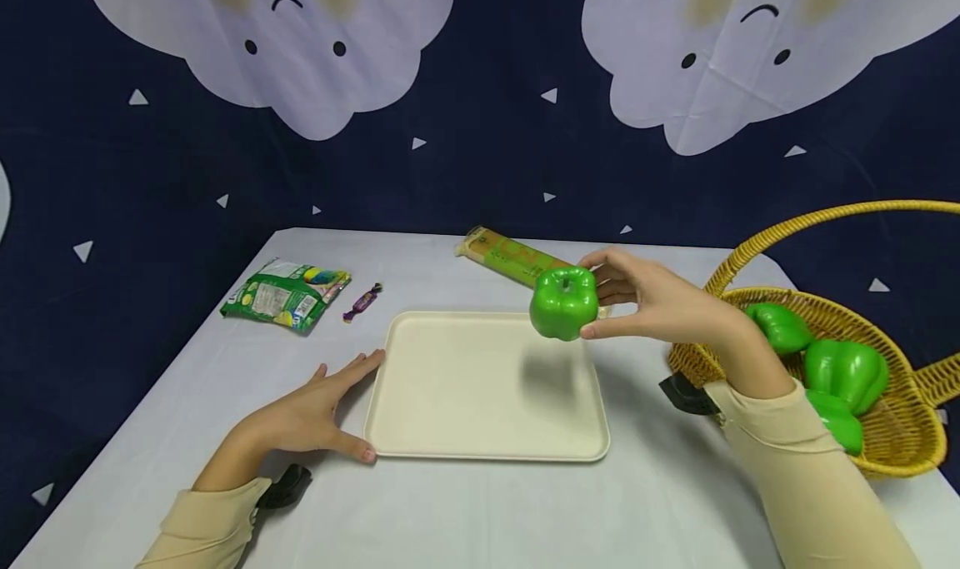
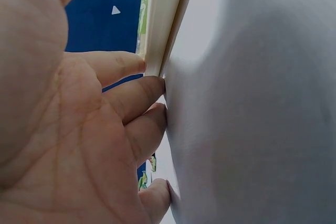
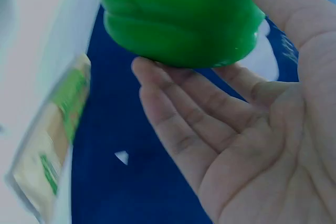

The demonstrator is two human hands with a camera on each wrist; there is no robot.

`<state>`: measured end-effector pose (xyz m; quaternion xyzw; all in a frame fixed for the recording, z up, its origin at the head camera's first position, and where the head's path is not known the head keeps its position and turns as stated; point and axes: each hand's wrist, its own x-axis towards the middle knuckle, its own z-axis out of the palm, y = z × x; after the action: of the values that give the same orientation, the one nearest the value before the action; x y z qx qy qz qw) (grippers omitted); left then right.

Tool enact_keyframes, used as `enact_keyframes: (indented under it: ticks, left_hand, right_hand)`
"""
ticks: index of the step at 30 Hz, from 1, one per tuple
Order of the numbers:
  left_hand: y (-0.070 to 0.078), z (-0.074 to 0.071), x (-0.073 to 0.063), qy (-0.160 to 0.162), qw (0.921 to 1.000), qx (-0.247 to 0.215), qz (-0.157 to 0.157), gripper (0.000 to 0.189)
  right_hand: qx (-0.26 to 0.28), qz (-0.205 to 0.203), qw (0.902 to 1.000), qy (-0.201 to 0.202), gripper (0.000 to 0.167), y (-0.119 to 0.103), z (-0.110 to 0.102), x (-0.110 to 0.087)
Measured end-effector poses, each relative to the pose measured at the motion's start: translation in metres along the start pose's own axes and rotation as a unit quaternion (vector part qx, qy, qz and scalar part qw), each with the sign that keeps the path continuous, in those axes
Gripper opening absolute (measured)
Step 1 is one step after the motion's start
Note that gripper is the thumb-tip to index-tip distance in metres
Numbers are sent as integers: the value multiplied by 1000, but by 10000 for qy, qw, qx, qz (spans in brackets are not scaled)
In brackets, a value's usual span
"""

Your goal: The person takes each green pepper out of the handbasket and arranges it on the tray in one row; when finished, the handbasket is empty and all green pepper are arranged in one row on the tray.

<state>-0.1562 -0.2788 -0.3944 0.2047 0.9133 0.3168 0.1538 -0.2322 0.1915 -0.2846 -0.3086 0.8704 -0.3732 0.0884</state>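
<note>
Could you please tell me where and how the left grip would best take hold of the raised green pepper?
I'd bring the left grip in from the left and cup the rounded left side of the green pepper, thumb in front and fingers behind. The right grip holds it from the right, leaving that bulging left side bare.

- Looks like a staged recording corner; whether it stands in a home, a lab or an office cannot be told
- At 12 o'clock, a dark blue cloth backdrop (image 1: 487, 182) printed with upside-down cloud faces (image 1: 300, 32) and small white triangles (image 1: 82, 251), hiding the room beyond
- A plain white tabletop (image 1: 450, 519) running back to it
- Around the cream tray (image 1: 450, 386), a spaced-out layout: snack packet (image 1: 288, 294) at 10 o'clock, wicker basket (image 1: 900, 461) at 3 o'clock
- A black device (image 1: 285, 487) worn at each wrist
</note>
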Motion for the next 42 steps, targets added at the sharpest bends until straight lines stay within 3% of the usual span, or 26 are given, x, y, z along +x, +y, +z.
enact_keyframes:
  ticks: [16,32,42]
  left_hand:
    - [-2,0,0,28,10000,58,37,137]
    - [-4,1,1,5,9999,122,-4,136]
    - [-1,1,0,8,10000,93,26,136]
  right_hand:
    - [827,-486,9951,-256,76,3,56,74]
    - [1159,-225,9886,-937,75,-3,107,112]
    - [1201,-222,9834,-1339,72,-11,127,127]
